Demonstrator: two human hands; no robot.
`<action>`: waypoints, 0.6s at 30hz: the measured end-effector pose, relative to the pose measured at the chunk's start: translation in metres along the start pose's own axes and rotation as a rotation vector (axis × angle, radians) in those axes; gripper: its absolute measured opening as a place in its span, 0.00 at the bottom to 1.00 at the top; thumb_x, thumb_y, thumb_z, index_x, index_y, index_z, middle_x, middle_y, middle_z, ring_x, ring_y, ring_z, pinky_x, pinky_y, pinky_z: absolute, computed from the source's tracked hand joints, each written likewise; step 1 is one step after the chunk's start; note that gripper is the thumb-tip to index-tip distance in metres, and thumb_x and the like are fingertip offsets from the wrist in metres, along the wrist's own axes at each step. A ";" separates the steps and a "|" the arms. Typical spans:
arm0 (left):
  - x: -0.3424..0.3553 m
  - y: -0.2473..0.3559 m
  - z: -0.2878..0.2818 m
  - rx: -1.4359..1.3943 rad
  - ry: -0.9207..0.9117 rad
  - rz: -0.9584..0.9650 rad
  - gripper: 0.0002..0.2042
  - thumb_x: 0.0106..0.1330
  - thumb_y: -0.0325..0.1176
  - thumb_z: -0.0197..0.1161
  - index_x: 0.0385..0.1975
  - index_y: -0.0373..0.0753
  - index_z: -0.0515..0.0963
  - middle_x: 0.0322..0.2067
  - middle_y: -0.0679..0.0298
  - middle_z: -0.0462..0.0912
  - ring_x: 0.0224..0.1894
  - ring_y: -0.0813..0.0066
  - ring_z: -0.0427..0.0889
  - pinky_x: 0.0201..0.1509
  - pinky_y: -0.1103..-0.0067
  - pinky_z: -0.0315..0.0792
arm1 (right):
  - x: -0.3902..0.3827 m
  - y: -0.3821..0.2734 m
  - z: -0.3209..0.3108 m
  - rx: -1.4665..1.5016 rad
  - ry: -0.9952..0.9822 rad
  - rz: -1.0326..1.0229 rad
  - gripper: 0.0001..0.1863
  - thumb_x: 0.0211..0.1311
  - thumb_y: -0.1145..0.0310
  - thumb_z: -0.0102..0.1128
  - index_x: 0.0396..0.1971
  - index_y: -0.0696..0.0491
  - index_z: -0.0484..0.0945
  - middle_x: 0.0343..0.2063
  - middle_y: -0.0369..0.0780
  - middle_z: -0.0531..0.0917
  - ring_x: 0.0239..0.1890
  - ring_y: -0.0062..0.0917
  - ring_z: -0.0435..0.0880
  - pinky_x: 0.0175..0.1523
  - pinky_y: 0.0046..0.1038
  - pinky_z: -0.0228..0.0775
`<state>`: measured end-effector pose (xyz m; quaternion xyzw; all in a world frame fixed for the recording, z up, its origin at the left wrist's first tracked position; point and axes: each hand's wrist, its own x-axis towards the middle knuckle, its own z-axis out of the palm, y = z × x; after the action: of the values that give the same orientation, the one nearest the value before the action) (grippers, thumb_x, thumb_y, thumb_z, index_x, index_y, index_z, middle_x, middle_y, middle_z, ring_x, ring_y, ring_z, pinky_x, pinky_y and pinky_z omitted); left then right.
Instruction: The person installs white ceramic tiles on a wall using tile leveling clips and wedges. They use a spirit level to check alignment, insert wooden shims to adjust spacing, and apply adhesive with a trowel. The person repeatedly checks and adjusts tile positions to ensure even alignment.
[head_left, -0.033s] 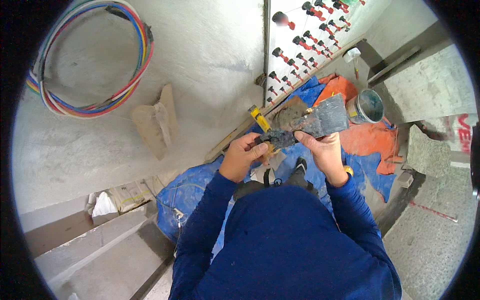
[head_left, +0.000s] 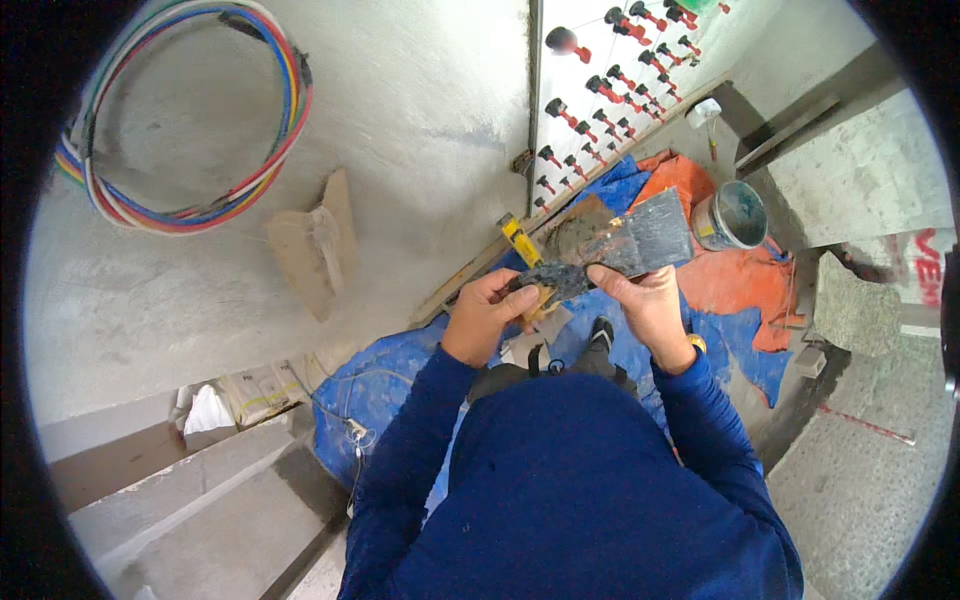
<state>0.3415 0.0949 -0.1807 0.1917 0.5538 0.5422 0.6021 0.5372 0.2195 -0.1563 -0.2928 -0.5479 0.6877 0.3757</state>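
Apparent step: two-handed handling of a flat-bladed tool point(head_left: 640, 241).
Left hand point(head_left: 482, 318) grips its left end, right hand point(head_left: 652, 303) its middle; the next move likely calls for steady grips.

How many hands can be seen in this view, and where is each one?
2. The left hand grips the narrow end of a dark flat-bladed tool; the right hand holds it nearer the broad blade. Some fingers are hidden.

Wall point(head_left: 440, 90) bright near top — edges bowed, corners black.
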 end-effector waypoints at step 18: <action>0.042 -0.062 -0.003 0.630 0.489 0.502 0.10 0.65 0.33 0.72 0.31 0.32 0.83 0.21 0.64 0.83 0.21 0.82 0.79 0.25 0.79 0.73 | -0.015 0.041 0.041 -0.951 -0.330 -0.573 0.28 0.59 0.71 0.64 0.63 0.53 0.77 0.53 0.50 0.85 0.51 0.44 0.87 0.53 0.41 0.82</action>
<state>0.3573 0.1090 -0.2525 0.3596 0.7536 0.5058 0.2167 0.5039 0.1798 -0.1864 -0.1581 -0.9055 0.2733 0.2835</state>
